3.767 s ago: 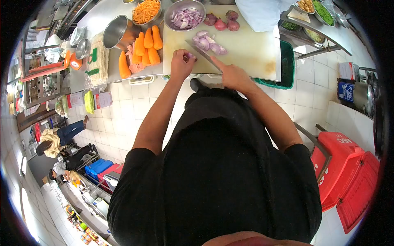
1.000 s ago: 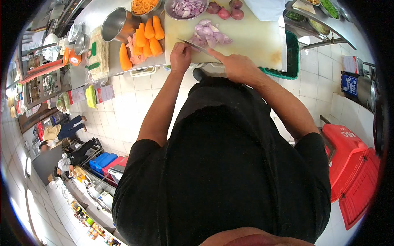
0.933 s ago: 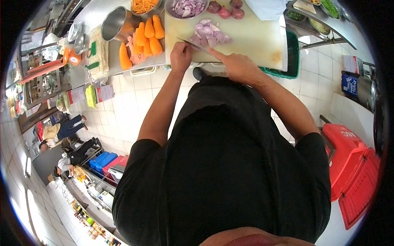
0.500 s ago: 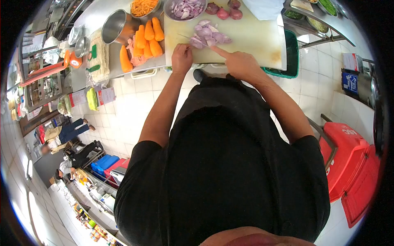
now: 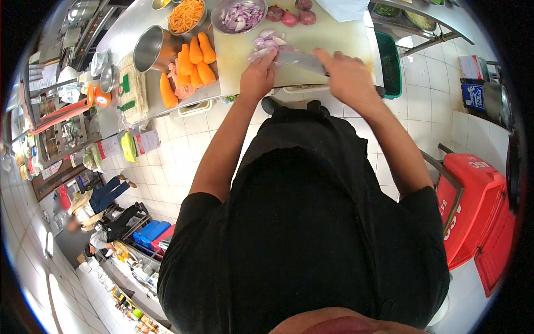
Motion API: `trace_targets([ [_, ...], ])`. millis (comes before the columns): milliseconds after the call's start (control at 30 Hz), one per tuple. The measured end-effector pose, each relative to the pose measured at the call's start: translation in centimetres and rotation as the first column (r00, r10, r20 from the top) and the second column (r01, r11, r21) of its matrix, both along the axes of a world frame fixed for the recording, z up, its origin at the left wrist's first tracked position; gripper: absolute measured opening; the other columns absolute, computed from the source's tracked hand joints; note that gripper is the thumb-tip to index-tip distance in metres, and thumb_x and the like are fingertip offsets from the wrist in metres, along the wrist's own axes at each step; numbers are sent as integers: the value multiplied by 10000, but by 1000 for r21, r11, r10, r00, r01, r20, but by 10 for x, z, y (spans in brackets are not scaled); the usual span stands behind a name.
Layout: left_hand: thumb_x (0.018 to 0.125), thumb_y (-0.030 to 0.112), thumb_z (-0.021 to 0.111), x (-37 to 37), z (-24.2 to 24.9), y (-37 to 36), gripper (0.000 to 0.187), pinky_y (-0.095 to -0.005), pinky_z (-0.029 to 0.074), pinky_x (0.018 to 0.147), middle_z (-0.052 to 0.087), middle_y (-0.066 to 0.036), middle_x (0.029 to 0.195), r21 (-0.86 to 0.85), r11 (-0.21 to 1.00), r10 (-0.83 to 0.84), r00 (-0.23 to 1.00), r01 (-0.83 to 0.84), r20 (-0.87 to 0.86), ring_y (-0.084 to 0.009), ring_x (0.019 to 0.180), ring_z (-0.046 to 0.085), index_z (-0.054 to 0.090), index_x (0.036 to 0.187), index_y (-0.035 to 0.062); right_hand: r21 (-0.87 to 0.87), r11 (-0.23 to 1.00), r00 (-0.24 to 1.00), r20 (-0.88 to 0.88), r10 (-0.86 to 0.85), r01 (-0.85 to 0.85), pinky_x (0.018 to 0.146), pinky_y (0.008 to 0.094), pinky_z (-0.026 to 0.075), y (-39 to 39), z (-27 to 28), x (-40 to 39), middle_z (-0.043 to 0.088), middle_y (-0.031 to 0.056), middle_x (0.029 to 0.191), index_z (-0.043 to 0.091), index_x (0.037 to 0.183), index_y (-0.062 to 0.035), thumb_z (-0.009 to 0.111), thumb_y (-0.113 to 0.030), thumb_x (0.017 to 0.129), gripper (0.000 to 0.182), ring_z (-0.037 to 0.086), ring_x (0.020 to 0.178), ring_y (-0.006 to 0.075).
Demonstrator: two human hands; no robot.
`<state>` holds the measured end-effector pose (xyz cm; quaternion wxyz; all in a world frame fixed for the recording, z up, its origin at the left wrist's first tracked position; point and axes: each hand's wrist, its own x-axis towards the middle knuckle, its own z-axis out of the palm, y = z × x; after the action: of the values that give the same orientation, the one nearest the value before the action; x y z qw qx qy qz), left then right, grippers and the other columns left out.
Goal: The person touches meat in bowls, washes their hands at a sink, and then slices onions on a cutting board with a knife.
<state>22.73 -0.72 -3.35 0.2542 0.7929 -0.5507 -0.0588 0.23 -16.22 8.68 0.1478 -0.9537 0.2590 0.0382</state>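
Note:
My right hand grips a kitchen knife, its broad blade lying sideways over the cutting board and pointing left. By the blade's tip is my left hand, its fingers closed together at the near edge of the sliced onion. Whether they pinch the blade or a piece of onion is hidden. Several whole red onions sit at the board's far side. Beside them stands a metal bowl of sliced onion.
Peeled carrots lie left of the board, near a deep steel pot and a bowl of shredded carrot. A green bin stands at the right. Behind me are a red container and, far left, two people.
The knife has swung from edge-on to showing its broad side, with its handle further right. My right hand has moved right; my left hand has shifted right and up to the blade's tip.

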Motion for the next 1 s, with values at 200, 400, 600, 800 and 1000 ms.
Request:
trace_targets([
  [200, 867, 121, 654, 29, -2, 14, 538, -471, 559, 810, 654, -154, 1006, -4, 994, 106, 994, -106, 2, -369, 934, 660, 599, 1398, 193, 243, 964, 990, 72, -125, 105, 881, 466, 550, -36, -30, -59, 724, 204, 1065, 671, 1329, -225, 623, -102, 865, 482, 706, 970, 366],
  [400, 830, 170, 732, 45, -20, 8, 584, -464, 490, 976, 605, -210, 1173, -193, 978, 99, 990, -79, 99, -392, 1119, 573, 586, 1385, 61, 347, 928, 983, 74, -168, 132, 875, 486, 558, -35, -88, -3, 727, 199, 1086, 667, 1347, -268, 570, -158, 887, 483, 695, 991, 387],
  [600, 835, 279, 760, 46, -29, -7, 622, -491, 437, 1053, 552, -261, 1322, -253, 966, 57, 998, -46, 35, -434, 1224, 520, 580, 1378, 34, 376, 925, 991, 89, -99, 59, 835, 492, 554, -9, -87, -10, 720, 178, 1064, 619, 1392, -269, 587, -177, 922, 480, 687, 978, 379],
  [800, 831, 389, 759, 53, -37, -26, 661, -509, 427, 1068, 538, -266, 1365, -239, 969, 70, 998, -66, 7, -442, 1262, 502, 588, 1374, 53, 924, 318, 879, -40, -475, 213, 631, 292, 513, -6, -83, -85, 661, 63, 869, 588, 1411, -92, 589, -208, 1015, 413, 627, 764, 140],
  [1000, 840, 411, 747, 41, -48, -41, 642, -499, 442, 1045, 569, -250, 1317, -265, 964, 24, 997, -4, 71, -421, 1211, 537, 607, 1347, 43, 973, 148, 859, -81, -506, 179, 604, 241, 464, 12, -107, -58, 627, 12, 837, 587, 1346, -42, 541, -172, 1039, 336, 549, 682, 82],
])
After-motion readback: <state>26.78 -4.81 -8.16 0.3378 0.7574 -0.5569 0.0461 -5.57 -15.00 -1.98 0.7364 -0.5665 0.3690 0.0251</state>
